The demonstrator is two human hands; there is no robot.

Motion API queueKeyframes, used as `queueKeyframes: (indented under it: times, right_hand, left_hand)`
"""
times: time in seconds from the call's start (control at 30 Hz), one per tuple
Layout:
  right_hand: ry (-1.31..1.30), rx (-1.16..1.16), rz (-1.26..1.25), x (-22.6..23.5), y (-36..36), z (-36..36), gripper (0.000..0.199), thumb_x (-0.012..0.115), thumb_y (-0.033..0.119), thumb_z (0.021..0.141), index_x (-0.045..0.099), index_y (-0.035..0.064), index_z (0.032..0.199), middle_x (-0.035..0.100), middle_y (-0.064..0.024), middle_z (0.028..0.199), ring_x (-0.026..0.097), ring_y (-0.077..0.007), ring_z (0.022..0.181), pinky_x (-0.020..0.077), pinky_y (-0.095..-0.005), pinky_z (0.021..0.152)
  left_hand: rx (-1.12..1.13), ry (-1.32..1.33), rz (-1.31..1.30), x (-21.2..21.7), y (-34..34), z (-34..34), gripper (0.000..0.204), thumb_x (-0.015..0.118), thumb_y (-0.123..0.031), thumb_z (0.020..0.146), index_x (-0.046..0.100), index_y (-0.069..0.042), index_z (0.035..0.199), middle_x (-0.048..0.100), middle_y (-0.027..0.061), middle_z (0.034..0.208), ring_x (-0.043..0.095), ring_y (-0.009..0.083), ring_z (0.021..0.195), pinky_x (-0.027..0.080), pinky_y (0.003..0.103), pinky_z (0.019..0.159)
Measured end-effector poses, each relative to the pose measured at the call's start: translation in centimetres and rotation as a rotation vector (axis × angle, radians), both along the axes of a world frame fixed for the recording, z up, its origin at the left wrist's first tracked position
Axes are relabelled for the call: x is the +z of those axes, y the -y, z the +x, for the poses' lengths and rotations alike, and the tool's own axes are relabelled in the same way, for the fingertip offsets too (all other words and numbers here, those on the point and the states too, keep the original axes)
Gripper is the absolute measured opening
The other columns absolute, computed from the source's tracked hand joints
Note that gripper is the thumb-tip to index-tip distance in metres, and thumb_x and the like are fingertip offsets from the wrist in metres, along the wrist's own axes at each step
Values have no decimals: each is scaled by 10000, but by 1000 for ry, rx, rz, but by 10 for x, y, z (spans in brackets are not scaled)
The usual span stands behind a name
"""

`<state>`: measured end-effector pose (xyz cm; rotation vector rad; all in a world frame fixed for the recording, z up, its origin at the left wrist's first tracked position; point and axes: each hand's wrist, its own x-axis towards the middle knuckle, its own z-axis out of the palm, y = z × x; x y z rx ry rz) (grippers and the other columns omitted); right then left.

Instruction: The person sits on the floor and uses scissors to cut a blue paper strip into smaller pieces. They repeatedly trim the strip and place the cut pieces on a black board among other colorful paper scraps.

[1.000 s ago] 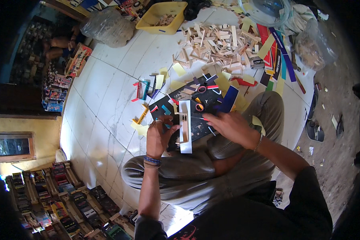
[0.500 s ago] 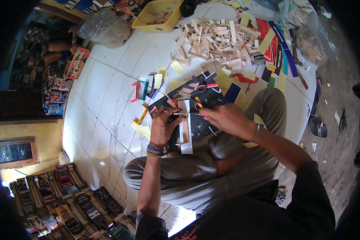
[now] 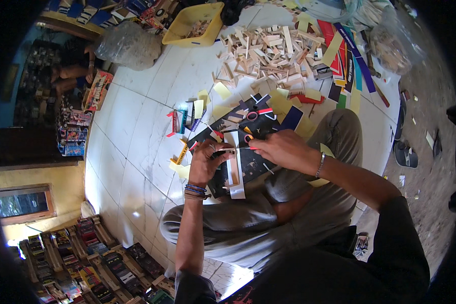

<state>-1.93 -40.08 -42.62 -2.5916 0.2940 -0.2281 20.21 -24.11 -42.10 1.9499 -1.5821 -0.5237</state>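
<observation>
My left hand (image 3: 203, 164) pinches a small pale piece (image 3: 230, 151) between thumb and fingers; it looks like wood. From the right, my right hand (image 3: 289, 150) grips a thin tool with a red handle (image 3: 254, 148), its slim tip reaching that piece. The tool's exact kind is too small to tell. Just below both hands, a long white strip (image 3: 237, 190) with a tan wooden bar (image 3: 233, 172) on it lies on a dark board (image 3: 251, 164) in front of my crossed legs. An orange-and-black ring-shaped item (image 3: 248, 138) sits close to my right fingers.
Beyond the board lies a heap of small wood pieces (image 3: 273, 53), with a yellow basin (image 3: 193, 40) at its left. Coloured strips (image 3: 347, 61) fan out at the right. Yellow paper scraps surround the board. Decorated wooden pieces (image 3: 91, 258) stand in rows at lower left; another person sits far left.
The view has shifted slightly. Both hands keep their grips, and the tool's tip stays at the small piece; I see little other movement.
</observation>
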Motion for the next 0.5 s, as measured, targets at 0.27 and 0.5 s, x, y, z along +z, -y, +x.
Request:
queueKeyframes:
  times: [0.27, 0.5]
  right_hand:
    - [-51, 96, -42, 9, 6, 3, 209, 553, 204, 930, 599, 146, 1124, 629, -128, 656, 672, -316, 631, 513, -439, 554]
    - [-63, 186, -133, 10, 12, 9, 206, 479, 147, 910, 599, 106, 1072, 659, -146, 697, 695, -329, 693, 527, -467, 608]
  left_hand:
    - [-31, -81, -6, -4, 0, 2, 280, 798, -58, 772, 753, -102, 1044, 678, 64, 942, 647, 223, 893, 512, 344, 805]
    - [-90, -171, 25, -10, 6, 11, 243, 792, -51, 789, 742, -70, 1026, 681, 68, 952, 652, 204, 915, 526, 323, 807]
